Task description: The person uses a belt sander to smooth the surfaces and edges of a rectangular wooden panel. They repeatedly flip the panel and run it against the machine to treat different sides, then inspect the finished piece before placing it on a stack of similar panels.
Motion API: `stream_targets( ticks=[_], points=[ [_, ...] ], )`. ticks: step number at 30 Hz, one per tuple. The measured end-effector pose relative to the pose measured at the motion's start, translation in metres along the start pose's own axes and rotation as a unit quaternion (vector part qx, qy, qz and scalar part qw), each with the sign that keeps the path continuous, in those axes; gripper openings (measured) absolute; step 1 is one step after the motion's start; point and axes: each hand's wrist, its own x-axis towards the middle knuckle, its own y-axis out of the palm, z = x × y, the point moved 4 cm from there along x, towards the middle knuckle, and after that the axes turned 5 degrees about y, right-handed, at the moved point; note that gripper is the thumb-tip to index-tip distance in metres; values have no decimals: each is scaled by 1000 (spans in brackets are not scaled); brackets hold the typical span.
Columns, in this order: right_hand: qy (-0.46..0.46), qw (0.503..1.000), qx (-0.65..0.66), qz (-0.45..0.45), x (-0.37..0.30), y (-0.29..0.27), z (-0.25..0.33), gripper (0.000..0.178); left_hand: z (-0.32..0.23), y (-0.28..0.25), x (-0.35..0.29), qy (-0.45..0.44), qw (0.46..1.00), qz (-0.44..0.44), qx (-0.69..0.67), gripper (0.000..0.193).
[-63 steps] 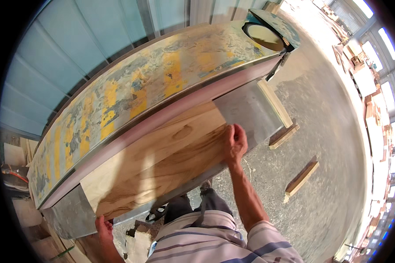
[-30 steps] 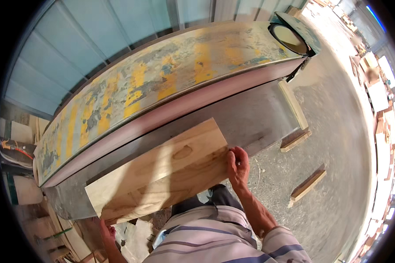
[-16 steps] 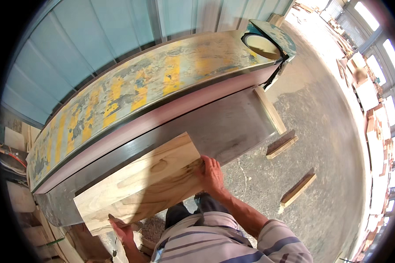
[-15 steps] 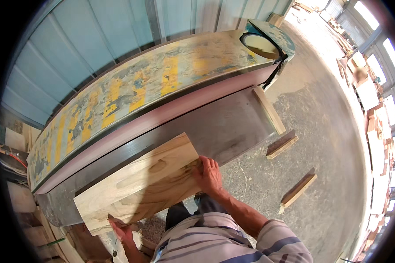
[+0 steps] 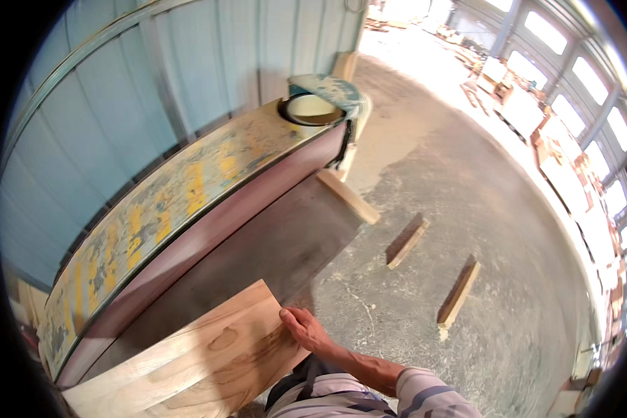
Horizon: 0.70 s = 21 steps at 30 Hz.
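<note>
A wide wooden board (image 5: 209, 352) with pale grain and a dark knot slants across the lower left. My right hand (image 5: 305, 330) is closed on its right end, with the thumb over the top face and the other fingers mostly hidden. My left hand is out of view, and the board's lower left runs toward the picture's dark rim. Beyond the board lies the grey metal table (image 5: 264, 233) of a belt sander, whose long pinkish belt (image 5: 251, 188) stands upright along the table's far side. The board overlaps the table's near part; whether it touches cannot be told.
A worn yellow-striped cover (image 5: 163, 202) tops the machine. A wood strip (image 5: 348, 196) lies across the table's right end. Two short wood blocks (image 5: 408, 242) (image 5: 459, 292) rest on the concrete floor to the right. Behind stands a light blue panelled wall (image 5: 223, 63); lumber stacks (image 5: 515, 108) line the far right.
The view has swung right, so machine and floor blocks appear farther left. My right hand still grips the board, which sits lower in the picture. My left hand has left the view.
</note>
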Motion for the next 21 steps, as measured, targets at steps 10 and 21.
stream_targets(
  ticks=[10, 21],
  points=[
    [63, 877, 439, -186, -28, -75, -145, 69, -6, 157, -25, 29, 974, 223, 37, 78],
    [-37, 804, 394, -444, -217, -208, -228, 70, 105, 254, -124, -235, 872, 418, 97, 79]
  ],
)
